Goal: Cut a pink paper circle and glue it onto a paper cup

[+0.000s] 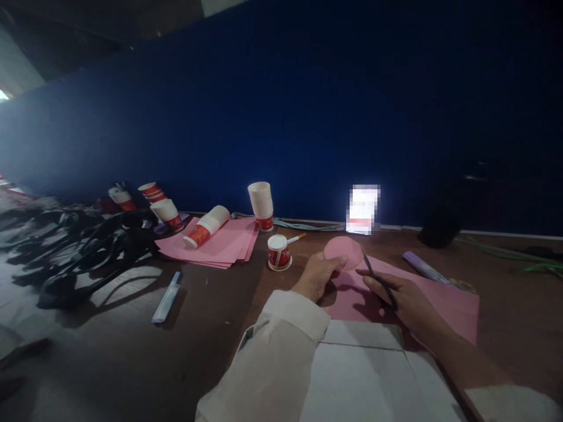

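Observation:
Between the thumb and fingers of my left hand (317,274) is a round pink paper disc (342,251), held above the table. My right hand (402,296) grips dark-handled scissors (382,282), whose blades point up at the disc's right edge. Whether the blades touch the paper I cannot tell. Under both hands lies a pink paper sheet (444,302), partly in shadow. Left of my left hand, a short red and white paper cup (278,256) stands upside down, with a pen-like orange and white stick (296,238) behind it.
Pink sheets (220,252) lie at the left under a tipped paper cup stack (206,227). Another cup stack (261,205) stands by the blue partition (281,117). Black cables and headsets (114,246) crowd the far left. A lit phone (362,210) leans at the back. A white box (373,375) is in front.

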The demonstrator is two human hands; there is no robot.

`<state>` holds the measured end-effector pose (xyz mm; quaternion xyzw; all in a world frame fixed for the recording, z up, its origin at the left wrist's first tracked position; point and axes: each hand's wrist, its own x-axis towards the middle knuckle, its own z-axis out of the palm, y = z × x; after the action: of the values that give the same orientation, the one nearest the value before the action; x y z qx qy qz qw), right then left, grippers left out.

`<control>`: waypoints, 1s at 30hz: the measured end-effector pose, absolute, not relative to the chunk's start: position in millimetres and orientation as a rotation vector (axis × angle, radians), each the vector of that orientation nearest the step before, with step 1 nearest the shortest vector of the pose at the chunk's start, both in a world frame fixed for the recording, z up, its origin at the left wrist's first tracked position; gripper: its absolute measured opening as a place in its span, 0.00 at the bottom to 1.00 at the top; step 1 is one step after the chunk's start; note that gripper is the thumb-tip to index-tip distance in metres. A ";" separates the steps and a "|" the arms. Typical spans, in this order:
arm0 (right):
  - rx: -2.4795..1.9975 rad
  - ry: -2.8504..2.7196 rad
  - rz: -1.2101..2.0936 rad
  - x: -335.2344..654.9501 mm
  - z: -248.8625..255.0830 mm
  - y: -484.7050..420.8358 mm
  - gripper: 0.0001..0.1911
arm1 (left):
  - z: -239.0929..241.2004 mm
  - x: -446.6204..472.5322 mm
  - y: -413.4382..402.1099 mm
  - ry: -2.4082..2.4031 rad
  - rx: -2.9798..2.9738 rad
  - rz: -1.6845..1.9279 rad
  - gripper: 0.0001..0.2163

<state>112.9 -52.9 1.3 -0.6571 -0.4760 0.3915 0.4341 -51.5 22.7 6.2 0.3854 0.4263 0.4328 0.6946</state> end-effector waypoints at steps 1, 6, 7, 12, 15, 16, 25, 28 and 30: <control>-1.631 -1.188 0.978 113.2 0.6 -52.6 0.28 | 6.3 -51.8 22.8 0.958 0.863 0.965 0.17; -1.629 -1.205 0.952 114.4 -1.2 -51.6 0.30 | 7.7 -51.8 24.3 0.989 0.875 0.967 0.17; -1.632 -1.205 0.949 114.5 -0.8 -51.7 0.31 | 7.8 -51.6 24.7 0.994 0.874 0.965 0.17; -1.634 -1.232 0.962 113.9 2.6 -52.8 0.31 | 6.0 -51.6 26.2 0.982 0.888 0.981 0.15; -1.635 -1.205 0.974 112.8 3.8 -53.7 0.31 | 5.6 -51.8 26.6 0.971 0.895 0.981 0.14; -1.634 -1.202 0.977 112.5 3.8 -53.8 0.31 | 5.8 -51.8 26.6 0.972 0.894 0.980 0.14; -1.640 -1.265 0.951 113.9 5.3 -52.7 0.32 | 5.0 -51.8 27.3 0.986 0.912 0.992 0.15; -1.655 -1.263 0.970 114.7 6.6 -52.3 0.32 | 3.5 -51.5 28.0 0.977 0.900 0.989 0.18; -1.650 -1.249 0.990 114.1 7.2 -52.9 0.32 | 3.4 -51.0 28.2 0.954 0.885 0.994 0.20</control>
<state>114.1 -52.9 7.2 -0.6555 -0.4965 0.3934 0.4112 -51.0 28.2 3.4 0.3947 0.4256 0.4435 0.6829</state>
